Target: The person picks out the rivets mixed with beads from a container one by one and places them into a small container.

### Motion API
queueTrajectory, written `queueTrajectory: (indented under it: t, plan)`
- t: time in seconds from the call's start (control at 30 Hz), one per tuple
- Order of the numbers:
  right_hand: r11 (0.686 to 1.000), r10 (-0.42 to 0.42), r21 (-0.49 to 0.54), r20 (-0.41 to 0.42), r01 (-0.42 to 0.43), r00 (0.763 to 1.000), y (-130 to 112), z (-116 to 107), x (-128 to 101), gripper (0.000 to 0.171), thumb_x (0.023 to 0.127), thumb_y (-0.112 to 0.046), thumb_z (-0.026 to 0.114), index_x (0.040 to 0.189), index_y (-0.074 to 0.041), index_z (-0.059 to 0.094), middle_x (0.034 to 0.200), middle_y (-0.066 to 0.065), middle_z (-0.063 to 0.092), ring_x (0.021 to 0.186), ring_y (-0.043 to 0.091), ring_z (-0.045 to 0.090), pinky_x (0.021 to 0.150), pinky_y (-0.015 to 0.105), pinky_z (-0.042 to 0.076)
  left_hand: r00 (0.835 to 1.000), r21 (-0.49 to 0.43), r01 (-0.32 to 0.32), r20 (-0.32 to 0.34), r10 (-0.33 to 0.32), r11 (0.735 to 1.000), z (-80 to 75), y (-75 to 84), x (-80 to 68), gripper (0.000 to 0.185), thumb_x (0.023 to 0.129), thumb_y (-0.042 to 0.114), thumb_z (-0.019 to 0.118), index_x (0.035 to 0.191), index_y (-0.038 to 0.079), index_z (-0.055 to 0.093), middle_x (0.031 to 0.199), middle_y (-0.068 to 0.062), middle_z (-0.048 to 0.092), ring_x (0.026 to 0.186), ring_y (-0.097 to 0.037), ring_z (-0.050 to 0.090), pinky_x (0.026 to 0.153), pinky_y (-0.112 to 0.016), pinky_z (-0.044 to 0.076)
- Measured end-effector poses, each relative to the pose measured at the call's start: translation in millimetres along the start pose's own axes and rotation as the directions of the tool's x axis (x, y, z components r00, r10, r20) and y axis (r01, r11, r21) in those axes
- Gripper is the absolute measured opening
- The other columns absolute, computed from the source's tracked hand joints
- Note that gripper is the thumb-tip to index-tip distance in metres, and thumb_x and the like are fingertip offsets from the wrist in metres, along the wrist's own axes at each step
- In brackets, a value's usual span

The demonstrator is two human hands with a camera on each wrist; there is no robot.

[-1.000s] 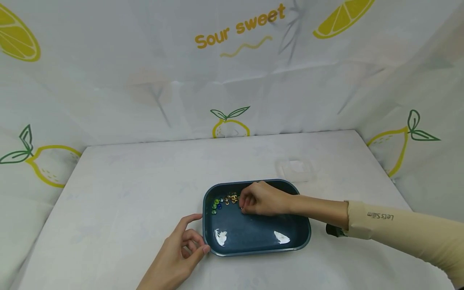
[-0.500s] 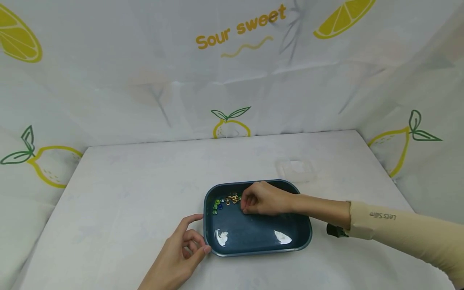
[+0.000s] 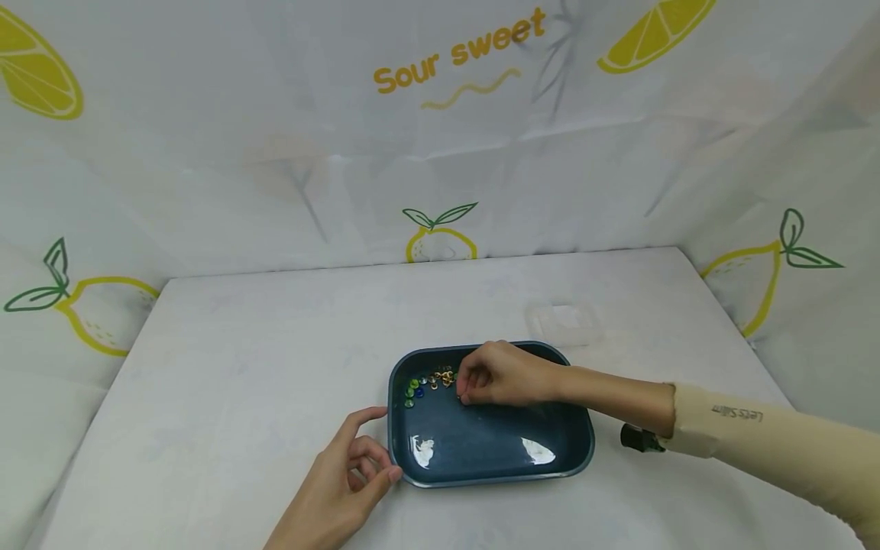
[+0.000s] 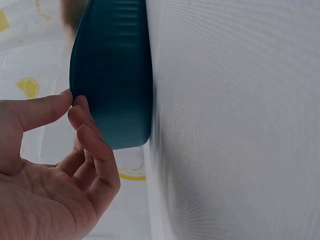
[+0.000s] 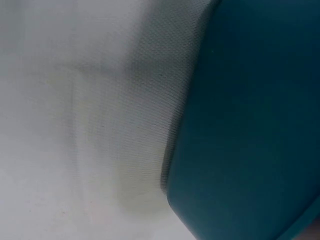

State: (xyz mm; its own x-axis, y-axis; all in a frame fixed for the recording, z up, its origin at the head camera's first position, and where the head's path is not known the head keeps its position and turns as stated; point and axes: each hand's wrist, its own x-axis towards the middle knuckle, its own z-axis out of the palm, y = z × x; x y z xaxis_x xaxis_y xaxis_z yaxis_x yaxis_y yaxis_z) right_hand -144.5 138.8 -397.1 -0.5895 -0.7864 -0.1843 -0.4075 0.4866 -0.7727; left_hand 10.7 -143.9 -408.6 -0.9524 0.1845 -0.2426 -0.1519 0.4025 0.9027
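Observation:
A dark blue rectangular tray (image 3: pixel 488 451) with rounded corners sits on the table. My left hand (image 3: pixel 344 481) grips its left front corner, thumb and index finger at the rim; the left wrist view shows the thumb tip against the tray's edge. Inside the tray, my right hand (image 3: pixel 509 376) has its fingers curled, thumb and index pinched low near the tray floor. A tiny bead-like piece shows at those fingertips, mostly hidden. Just left of them lie small gold pieces (image 3: pixel 445 378). Green glass beads (image 3: pixel 410 393) and a blue bead (image 3: pixel 419 393) lie along the tray's left end.
A clear plastic box (image 3: pixel 564 324) stands behind the tray to the right. A small dark object (image 3: pixel 641 438) shows below the right forearm's beige sleeve (image 3: pixel 763 443). White cloth with lemon prints (image 3: pixel 440 246) hangs behind and on both sides.
The whole scene shifts slightly rightward in the head view. The right hand keeps its pinch over nearly the same spot in the tray, and the left hand stays at the corner.

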Motion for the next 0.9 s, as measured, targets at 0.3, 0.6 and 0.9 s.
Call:
queueTrajectory:
  t: [0.3,0.6,0.9]
  plan:
    - [0.999,-0.049,0.007,-0.045,0.05,0.998,-7.1,-6.6,-4.4,0.003,0.098,-0.01,0.08,0.101,-0.01,0.079,0.093,-0.002,0.08,0.079,0.0,0.07,0.076,0.023,0.063,0.999,0.011,0.028,-0.016,-0.028,1.0,2.1,1.6,0.5,0.075,0.092,0.014,0.087,0.156,0.019,0.047,0.089,0.003,0.072,0.067,-0.005,0.059,0.062,-0.02,0.049]
    - [0.998,-0.06,-0.001,-0.102,0.06,0.993,-16.3,-15.2,-11.0,0.003,0.098,-0.01,0.08,0.101,-0.011,0.079,0.091,-0.003,0.079,0.078,0.002,0.068,0.075,0.025,0.063,1.0,0.021,0.019,-0.01,-0.019,1.0,0.9,2.4,-0.3,0.074,0.093,0.015,0.086,0.156,0.019,0.047,0.09,0.004,0.072,0.069,-0.004,0.059,0.062,-0.02,0.049]
    - [0.997,-0.078,0.007,-0.136,0.08,0.988,-23.0,-20.0,-14.4,0.005,0.097,-0.011,0.081,0.102,-0.009,0.079,0.092,-0.002,0.079,0.08,0.003,0.069,0.076,0.028,0.065,1.0,0.02,0.013,-0.008,-0.013,1.0,0.6,2.6,-0.8,0.074,0.093,0.016,0.086,0.156,0.019,0.047,0.09,0.004,0.073,0.069,-0.003,0.059,0.062,-0.02,0.05]
